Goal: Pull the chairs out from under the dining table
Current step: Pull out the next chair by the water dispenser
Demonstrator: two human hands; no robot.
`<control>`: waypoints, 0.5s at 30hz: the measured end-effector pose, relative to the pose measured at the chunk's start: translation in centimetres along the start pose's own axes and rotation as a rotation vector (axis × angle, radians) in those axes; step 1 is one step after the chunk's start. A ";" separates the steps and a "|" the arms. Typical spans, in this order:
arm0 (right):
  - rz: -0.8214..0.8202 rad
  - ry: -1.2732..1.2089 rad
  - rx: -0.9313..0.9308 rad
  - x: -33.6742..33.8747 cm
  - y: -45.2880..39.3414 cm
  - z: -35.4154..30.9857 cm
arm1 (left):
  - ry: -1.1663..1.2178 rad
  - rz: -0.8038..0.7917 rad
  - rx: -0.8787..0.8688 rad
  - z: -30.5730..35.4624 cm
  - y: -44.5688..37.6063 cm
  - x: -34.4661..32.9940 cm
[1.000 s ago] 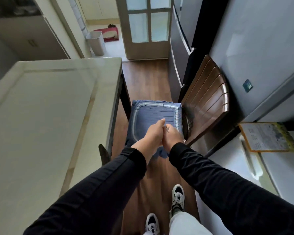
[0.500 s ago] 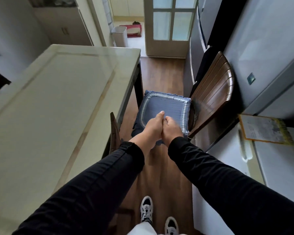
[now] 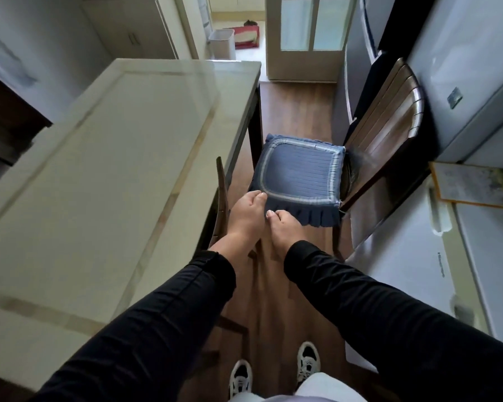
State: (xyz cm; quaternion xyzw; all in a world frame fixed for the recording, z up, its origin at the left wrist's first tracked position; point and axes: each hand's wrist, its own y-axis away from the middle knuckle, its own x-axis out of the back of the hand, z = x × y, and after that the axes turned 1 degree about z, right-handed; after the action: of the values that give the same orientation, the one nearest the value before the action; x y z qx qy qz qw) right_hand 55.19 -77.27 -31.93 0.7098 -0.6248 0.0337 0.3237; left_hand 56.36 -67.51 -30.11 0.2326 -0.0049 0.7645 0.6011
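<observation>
A dark wooden chair (image 3: 389,123) with a blue cushion (image 3: 299,175) stands out from the pale-topped dining table (image 3: 114,158), its slatted back against the grey fridge. A second dark chair (image 3: 221,187) is tucked under the table's near long side; only the top of its back shows. My left hand (image 3: 249,213) and my right hand (image 3: 285,227) hover side by side, a little apart, at the near edge of the blue cushion and just right of the tucked chair's back. Both hands have their fingers curled in, with nothing visible in them.
Grey fridges (image 3: 462,68) line the right side, one with a yellow-edged paper (image 3: 474,184) on it. A narrow strip of wooden floor (image 3: 296,105) runs between table and fridges to a glazed door (image 3: 311,39). A white bin (image 3: 222,43) stands beyond the table.
My two hands, pressed together before, have parted slightly and dropped toward the cushion's near edge. My view has swung, so more of the tucked chair's back shows.
</observation>
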 end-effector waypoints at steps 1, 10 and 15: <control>0.011 -0.003 -0.004 -0.7 0.4 -0.2 | -0.014 -0.001 -0.003 -0.5 0.3 0.7; -0.029 0.012 -0.097 -8.9 4.1 -1.0 | -0.107 0.086 -0.102 -3.9 1.5 9.0; -0.058 0.045 -0.146 -12.3 5.6 -1.4 | -0.132 -0.002 -0.059 -5.8 1.0 11.3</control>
State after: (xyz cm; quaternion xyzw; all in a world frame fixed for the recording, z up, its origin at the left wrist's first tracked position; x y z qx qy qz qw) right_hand 47.94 -65.98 -34.09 0.7010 -0.5974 -0.0051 0.3894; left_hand 51.49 -55.76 -30.92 0.2646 -0.0671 0.7465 0.6068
